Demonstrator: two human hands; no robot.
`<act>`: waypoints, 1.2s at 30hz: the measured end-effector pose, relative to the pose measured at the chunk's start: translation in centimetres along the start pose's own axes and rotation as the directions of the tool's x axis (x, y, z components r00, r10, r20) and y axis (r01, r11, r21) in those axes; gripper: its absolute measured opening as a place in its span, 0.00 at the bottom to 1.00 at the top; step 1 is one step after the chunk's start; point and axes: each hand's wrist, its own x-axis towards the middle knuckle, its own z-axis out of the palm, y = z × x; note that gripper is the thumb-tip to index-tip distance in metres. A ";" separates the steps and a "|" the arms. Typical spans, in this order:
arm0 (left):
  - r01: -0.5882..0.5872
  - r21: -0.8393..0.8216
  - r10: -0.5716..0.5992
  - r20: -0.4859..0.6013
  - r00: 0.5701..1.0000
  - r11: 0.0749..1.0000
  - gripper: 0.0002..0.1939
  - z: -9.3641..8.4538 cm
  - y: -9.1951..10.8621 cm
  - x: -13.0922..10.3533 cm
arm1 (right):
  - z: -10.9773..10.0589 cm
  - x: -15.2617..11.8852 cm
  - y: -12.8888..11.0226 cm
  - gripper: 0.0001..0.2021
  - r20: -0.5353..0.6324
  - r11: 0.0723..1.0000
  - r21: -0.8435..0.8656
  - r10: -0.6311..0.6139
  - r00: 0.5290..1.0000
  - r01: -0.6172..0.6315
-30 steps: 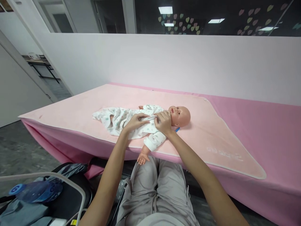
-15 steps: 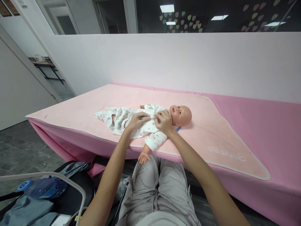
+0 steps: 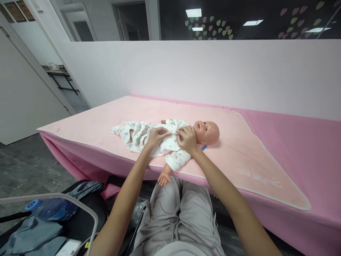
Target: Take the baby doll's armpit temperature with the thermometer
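The doll (image 3: 206, 133) lies on its back on the mat (image 3: 234, 156). The person's left hand (image 3: 156, 138) and right hand (image 3: 187, 139), near each other, pinch its suit (image 3: 166, 145) at the chest.

White printed cloth garment (image 3: 170, 143): partly hidden from us by bare left hand (image 3: 156, 138), bare right hand (image 3: 188, 139). Pale lettering (image 3: 270, 180) on pink fabric mat (image 3: 239, 145): blurred, unreadable.

The baby doll's head (image 3: 210, 133) in the middle looks like smooth, shiny plastic. Its suit (image 3: 138, 134) is dull, crinkly cloth. The pink tablecloth (image 3: 306, 153) at the right is dull cloth. At the lower left, the bottle (image 3: 53, 209) is shiny, see-through plastic. The upper right window (image 3: 255, 32) is shiny glass.
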 end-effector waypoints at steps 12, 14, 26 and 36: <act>-0.054 0.100 0.056 -0.019 0.998 0.993 0.17 0.2 1.0 -0.4 | 0.1 0.1 -0.1 0.05 0.014 1.000 -0.020 0.016 1.000 -0.016; -0.058 0.060 0.056 0.035 0.998 0.997 0.17 0.1 1.2 -0.4 | 0.0 0.2 -0.1 0.05 0.008 0.999 -0.025 0.022 1.000 -0.022; -0.063 0.027 0.058 0.172 0.983 0.998 0.08 -0.3 1.2 -0.3 | -0.2 0.2 -0.4 0.06 0.000 0.998 -0.047 0.038 0.999 -0.038; -0.151 0.082 0.136 0.166 0.977 0.985 0.10 0.3 1.0 -0.4 | -4.2 1.8 -5.0 0.09 -0.263 0.973 0.144 -0.138 0.955 0.181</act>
